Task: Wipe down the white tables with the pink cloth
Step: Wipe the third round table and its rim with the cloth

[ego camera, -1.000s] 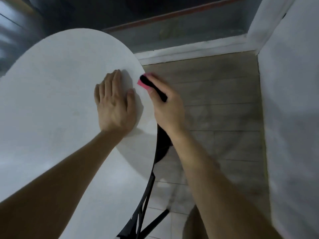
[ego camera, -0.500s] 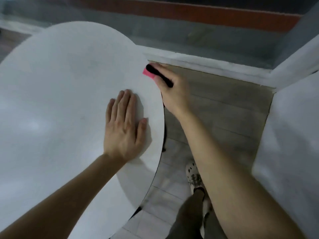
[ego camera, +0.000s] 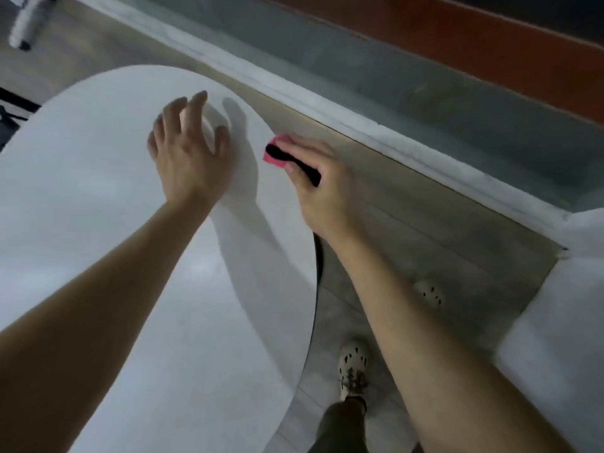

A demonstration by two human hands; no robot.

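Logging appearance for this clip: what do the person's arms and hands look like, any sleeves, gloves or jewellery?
Both forearms are bare to the frame edge: no sleeves, gloves, watch or rings show on the left hand or right hand. A black band lies across the right hand; whether it is worn or belongs to the pink cloth is unclear.

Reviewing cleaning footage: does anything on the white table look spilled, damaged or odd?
Nothing stands out. The white table shows no spill or damage; the right hand holds the pink cloth at its edge, the left hand hovers above.
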